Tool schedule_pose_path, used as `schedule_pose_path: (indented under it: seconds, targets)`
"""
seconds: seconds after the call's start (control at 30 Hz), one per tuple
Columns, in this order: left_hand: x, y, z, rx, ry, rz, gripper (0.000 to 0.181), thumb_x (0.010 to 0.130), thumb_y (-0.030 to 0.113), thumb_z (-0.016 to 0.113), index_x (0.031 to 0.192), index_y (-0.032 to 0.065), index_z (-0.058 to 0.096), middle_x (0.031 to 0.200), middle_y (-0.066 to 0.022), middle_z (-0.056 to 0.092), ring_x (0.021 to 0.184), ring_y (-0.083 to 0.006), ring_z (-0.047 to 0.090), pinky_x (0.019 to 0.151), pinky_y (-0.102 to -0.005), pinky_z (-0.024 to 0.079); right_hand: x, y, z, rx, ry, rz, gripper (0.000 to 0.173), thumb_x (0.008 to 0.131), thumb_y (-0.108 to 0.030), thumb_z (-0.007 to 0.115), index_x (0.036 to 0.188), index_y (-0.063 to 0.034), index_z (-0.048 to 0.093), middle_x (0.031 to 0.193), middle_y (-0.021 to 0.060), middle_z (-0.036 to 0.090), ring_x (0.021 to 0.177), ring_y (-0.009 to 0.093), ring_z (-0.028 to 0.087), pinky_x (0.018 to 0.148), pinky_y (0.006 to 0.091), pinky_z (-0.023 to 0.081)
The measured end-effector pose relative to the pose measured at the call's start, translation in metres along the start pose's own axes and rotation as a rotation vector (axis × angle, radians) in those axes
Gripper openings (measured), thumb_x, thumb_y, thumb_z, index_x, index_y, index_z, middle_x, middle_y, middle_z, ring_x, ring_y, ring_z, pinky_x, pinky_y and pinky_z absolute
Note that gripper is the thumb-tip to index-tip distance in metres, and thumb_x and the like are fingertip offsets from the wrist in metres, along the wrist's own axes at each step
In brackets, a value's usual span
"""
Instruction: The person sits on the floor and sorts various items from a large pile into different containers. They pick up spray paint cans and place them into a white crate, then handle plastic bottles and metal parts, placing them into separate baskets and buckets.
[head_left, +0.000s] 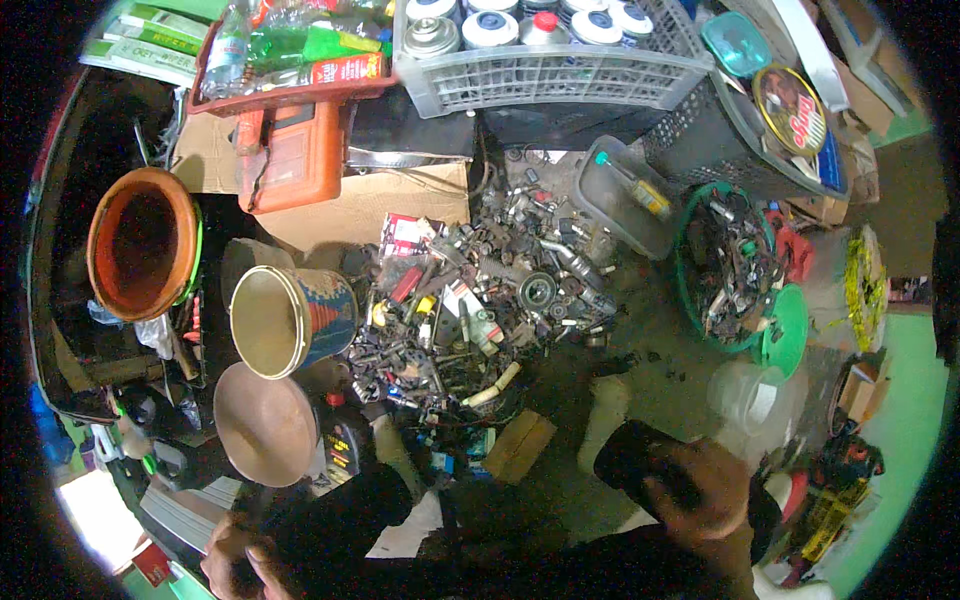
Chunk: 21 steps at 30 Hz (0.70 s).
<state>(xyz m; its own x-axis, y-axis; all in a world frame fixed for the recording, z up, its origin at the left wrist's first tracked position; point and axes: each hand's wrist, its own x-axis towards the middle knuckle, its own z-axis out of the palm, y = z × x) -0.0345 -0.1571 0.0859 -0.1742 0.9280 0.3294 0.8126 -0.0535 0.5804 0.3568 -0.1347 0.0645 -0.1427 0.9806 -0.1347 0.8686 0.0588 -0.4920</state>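
My left hand is at the lower left edge, beside the dark cloth over my left leg. Its fingers curl partly out of sight, so whether it holds something cannot be told. My right hand, slightly blurred, lies against the dark cloth at my right knee; its grip is unclear. On the floor before me spreads a heap of small, mostly metal and plastic mechanical parts, with a round pulley-like part among them. A cardboard piece is at its near side.
Left of the heap are a tipped bucket, a brown basin and an orange basin. Behind stand a grey crate of cans, a red bottle tray and an orange case. A green tub of parts stands right.
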Motion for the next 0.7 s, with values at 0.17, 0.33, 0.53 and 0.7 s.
schedule_pose_path:
  seconds: [0.17, 0.33, 0.53, 0.7]
  targets:
    - [-0.036, 0.008, -0.018, -0.154, 0.085, 0.103, 0.021, 0.086, 0.014, 0.062, 0.076, -0.0052, 0.062, 0.07, -0.015, 0.064, 0.064, -0.0248, 0.06, 0.066, -0.0352, 0.05, -0.041, -0.022, -0.017, -0.034, 0.077, -0.019, 0.035, 0.071, -0.016, 0.076, 0.104, -0.0097, 0.067, 0.086, 0.0106, 0.065, 0.077, 0.029, 0.062, 0.065, 0.0375, 0.049]
    - [-0.046, 0.045, -0.02, -0.199, 0.198, 0.357, 0.016, 0.078, 0.01, 0.062, 0.069, -0.0023, 0.057, 0.058, -0.0111, 0.058, 0.051, -0.023, 0.054, 0.054, -0.031, 0.044, -0.091, -0.033, -0.032, -0.068, 0.138, -0.176, 0.035, 0.075, -0.019, 0.073, 0.108, -0.0131, 0.065, 0.092, 0.0088, 0.064, 0.083, 0.03, 0.062, 0.069, 0.0404, 0.05]
    - [-0.057, 0.068, -0.067, -0.2, 0.228, 0.627, 0.009, 0.073, 0.005, 0.064, 0.071, -0.0016, 0.058, 0.057, -0.0089, 0.056, 0.048, -0.0222, 0.052, 0.048, -0.029, 0.041, -0.099, -0.053, -0.06, 0.057, 0.289, -0.454, 0.029, 0.076, -0.019, 0.074, 0.104, -0.0112, 0.067, 0.09, 0.0109, 0.066, 0.084, 0.03, 0.063, 0.072, 0.0386, 0.05]
    - [-0.084, 0.035, -0.089, -0.345, 0.396, 0.426, 0.01, 0.078, 0.002, 0.061, 0.072, -0.0054, 0.059, 0.062, -0.0114, 0.059, 0.053, -0.0197, 0.054, 0.055, -0.028, 0.044, -0.055, -0.041, -0.083, -0.147, 0.061, -0.491, 0.033, 0.078, -0.02, 0.071, 0.107, -0.0075, 0.066, 0.099, 0.0141, 0.067, 0.089, 0.032, 0.065, 0.079, 0.0419, 0.051]
